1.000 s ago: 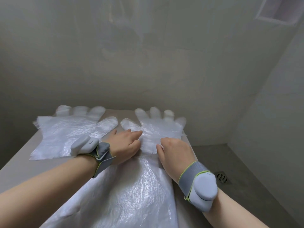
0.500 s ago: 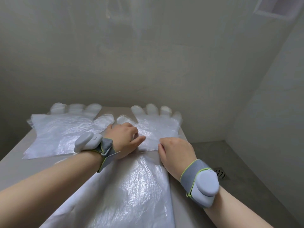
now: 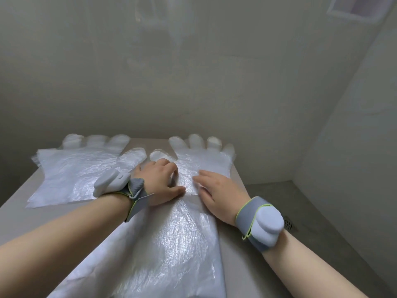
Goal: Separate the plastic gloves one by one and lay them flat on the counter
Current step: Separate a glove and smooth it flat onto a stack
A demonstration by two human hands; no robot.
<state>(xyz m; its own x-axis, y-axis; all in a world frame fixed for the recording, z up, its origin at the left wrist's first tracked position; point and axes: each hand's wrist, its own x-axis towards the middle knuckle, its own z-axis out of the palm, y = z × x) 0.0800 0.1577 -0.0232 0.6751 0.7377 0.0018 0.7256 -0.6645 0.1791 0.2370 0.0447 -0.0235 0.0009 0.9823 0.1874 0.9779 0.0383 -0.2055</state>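
A clear plastic glove (image 3: 206,162) lies flat at the far right of the counter (image 3: 53,214), fingers toward the wall. My left hand (image 3: 160,181) rests on its cuff edge near the thumb, fingers arched with the tips down and the thumb stretched out flat. My right hand (image 3: 217,194) lies on the same glove's cuff with its fingers straight. A second glove (image 3: 81,168) lies flat at the far left. A pile of plastic gloves (image 3: 167,250) lies near me, between my forearms, and I cannot tell how many it holds.
The counter ends at the wall (image 3: 193,82) behind the gloves. Its right edge (image 3: 240,179) drops to a grey floor with a drain (image 3: 290,224). Both wrists wear grey bands with white devices.
My left hand's fingers went from flat to arched on the far right glove. My right hand slid forward and left onto its cuff. The view shifted slightly.
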